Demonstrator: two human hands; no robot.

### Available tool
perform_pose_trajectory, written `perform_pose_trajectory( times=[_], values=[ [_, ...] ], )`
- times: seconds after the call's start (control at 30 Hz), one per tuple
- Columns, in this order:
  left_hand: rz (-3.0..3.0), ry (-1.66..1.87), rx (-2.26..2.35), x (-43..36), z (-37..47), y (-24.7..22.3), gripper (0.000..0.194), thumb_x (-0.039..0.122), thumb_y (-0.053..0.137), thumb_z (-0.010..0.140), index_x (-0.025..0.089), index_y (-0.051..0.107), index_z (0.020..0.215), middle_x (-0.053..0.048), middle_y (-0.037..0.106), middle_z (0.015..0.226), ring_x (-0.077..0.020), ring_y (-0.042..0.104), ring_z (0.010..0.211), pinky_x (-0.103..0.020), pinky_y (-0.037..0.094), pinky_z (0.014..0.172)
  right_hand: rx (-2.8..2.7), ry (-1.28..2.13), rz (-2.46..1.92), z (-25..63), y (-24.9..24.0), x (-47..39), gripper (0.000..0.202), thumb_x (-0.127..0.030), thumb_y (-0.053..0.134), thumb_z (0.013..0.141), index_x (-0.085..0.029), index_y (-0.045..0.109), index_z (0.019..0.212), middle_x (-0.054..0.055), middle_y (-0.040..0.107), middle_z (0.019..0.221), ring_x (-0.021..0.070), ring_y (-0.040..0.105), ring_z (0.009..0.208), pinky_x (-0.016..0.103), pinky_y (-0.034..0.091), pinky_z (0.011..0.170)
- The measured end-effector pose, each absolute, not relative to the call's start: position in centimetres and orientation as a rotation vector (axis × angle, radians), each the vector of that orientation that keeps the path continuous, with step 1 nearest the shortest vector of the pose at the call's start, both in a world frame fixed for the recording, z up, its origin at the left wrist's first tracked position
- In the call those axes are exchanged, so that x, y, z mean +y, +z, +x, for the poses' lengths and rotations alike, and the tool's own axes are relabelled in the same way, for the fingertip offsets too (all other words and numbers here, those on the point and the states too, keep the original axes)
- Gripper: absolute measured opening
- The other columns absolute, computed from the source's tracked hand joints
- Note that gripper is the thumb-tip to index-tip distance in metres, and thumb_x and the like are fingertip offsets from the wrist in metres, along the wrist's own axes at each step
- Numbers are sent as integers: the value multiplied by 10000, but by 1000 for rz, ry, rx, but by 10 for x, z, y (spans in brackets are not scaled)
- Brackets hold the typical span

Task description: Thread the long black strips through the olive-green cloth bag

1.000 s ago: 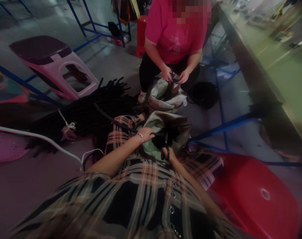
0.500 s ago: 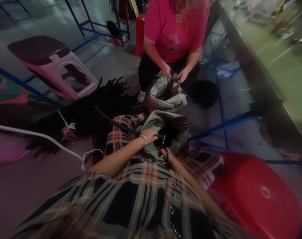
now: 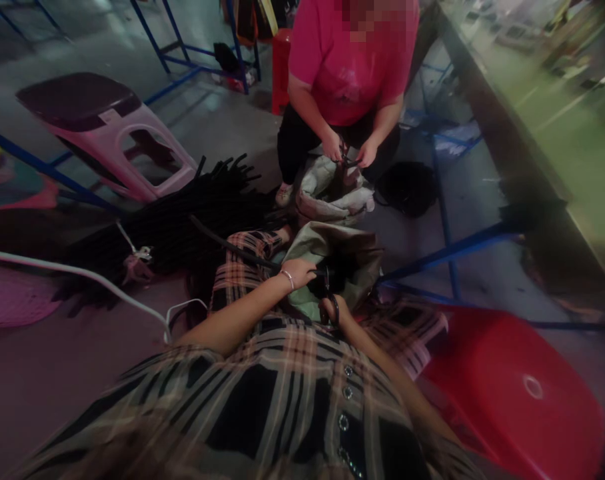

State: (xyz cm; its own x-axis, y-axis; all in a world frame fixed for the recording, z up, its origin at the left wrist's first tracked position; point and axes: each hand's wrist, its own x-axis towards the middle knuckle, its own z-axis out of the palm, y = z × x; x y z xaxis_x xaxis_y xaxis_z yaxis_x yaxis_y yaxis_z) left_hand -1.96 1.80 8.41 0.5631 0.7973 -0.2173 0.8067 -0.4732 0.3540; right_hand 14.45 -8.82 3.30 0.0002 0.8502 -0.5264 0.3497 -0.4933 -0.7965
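Observation:
My left hand (image 3: pixel 299 272) is closed around a long black foam-like tube (image 3: pixel 232 248), which runs back over my left leg. The tube's front end sticks out past my fingers, above an open greenish sack (image 3: pixel 302 300) between my legs. My right hand (image 3: pixel 335 309) grips dark-handled scissors (image 3: pixel 337 311) by the loops. Their blades point up and away, close to the tube end; whether they touch it I cannot tell. Dark pieces (image 3: pixel 345 263) lie inside the sack, too dim to tell apart.
A co-worker (image 3: pixel 352 73) in a pink shirt sits opposite, working over a whitish sack (image 3: pixel 332 207). Bundled black tubes (image 3: pixel 172 227) lie at left by a pink stool (image 3: pixel 132 153). A red stool (image 3: pixel 522 387) stands at right, below a green-topped table (image 3: pixel 557 133) with blue legs.
The scissor blades, spread apart before, have come together near the tube end. My left hand has stayed in place with the tube. The co-worker's hands have shifted slightly.

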Motion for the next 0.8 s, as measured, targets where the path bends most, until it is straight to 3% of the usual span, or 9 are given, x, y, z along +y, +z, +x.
perform_pose_trajectory(
  times=[0.23,0.5,0.8],
  values=[
    [2405,-45,1260,17,-18,87,276,371,485,864,282,687,1029,-22,697,1034,-212,623,971,-293,458,765,-1306,1488,-1707,149,26,-87,148,-301,474,738,-174,550,749,0,587,601,128,541,558,211,416,521],
    [2391,-46,1256,18,-19,85,265,376,485,867,282,686,1012,-9,695,1029,-193,620,962,-274,451,767,-1227,1470,-1876,146,27,-86,116,-234,475,693,-168,522,609,19,558,537,124,506,496,219,374,479],
    [2418,-70,1213,18,-18,88,281,378,474,866,286,684,1029,-7,694,1035,-196,622,961,-273,452,752,-1342,1458,-1633,154,16,-87,200,-368,482,740,-179,540,769,0,580,636,128,537,572,224,424,550]
  ],
)
